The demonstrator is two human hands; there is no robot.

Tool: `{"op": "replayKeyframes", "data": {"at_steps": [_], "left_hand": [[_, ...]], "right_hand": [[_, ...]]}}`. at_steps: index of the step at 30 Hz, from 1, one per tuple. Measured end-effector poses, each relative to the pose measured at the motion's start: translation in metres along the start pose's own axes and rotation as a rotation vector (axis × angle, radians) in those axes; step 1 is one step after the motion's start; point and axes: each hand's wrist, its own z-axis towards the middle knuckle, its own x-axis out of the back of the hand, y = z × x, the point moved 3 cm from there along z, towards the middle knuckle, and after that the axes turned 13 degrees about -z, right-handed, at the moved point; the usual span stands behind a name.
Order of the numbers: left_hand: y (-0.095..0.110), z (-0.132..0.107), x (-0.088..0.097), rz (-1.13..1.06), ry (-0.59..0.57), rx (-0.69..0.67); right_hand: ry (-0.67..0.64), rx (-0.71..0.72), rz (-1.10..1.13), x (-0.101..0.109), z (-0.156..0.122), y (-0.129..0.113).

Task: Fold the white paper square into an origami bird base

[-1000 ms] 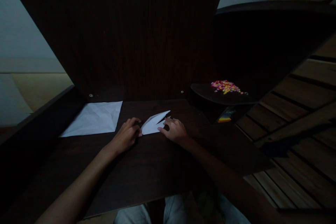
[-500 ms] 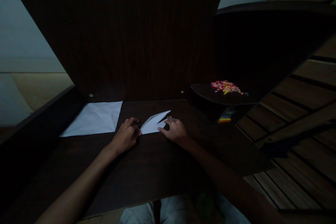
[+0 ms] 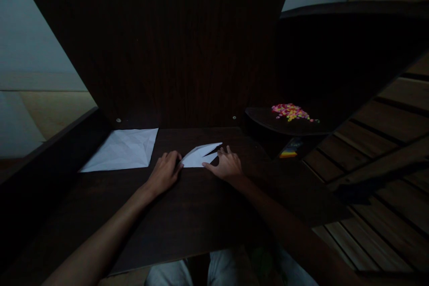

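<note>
A small folded white paper [image 3: 195, 157] lies on the dark wooden desk, pointed at its left end and split into two flaps toward the right. My left hand [image 3: 166, 170] is closed on the left tip, thumb and fingertips pinching it. At the other end rests my right hand [image 3: 228, 164], fingers spread, the thumb on the lower right edge and the fingertips near the flap ends. To the left of both hands lies a larger creased sheet of white paper [image 3: 124, 149], flat on the desk and touched by neither hand.
A small raised shelf [image 3: 259, 119] on the right bears a heap of tiny pink, red and yellow pieces [image 3: 291, 111]. Under it is a colourful item [image 3: 288, 149]. A tall dark panel [image 3: 187, 53] rises behind the desk; a low side board [image 3: 60, 138] runs along the left.
The fingers of my right hand have spread a little and sit slightly farther right. The upper flap's tip is slightly lower. The whole view has shifted a little.
</note>
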Motion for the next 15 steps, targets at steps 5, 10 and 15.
{"op": "replayKeyframes", "data": {"at_steps": [5, 10, 15], "left_hand": [[-0.001, 0.001, -0.003, 0.016, -0.010, -0.007], [-0.001, 0.002, -0.003, 0.026, -0.037, 0.004], [-0.001, 0.001, -0.004, 0.025, -0.020, -0.011]], "right_hand": [[-0.043, -0.026, 0.010, -0.001, 0.002, 0.005], [-0.055, -0.049, 0.013, -0.003, 0.003, 0.010], [-0.038, -0.050, 0.032, -0.005, 0.004, 0.011]]}}
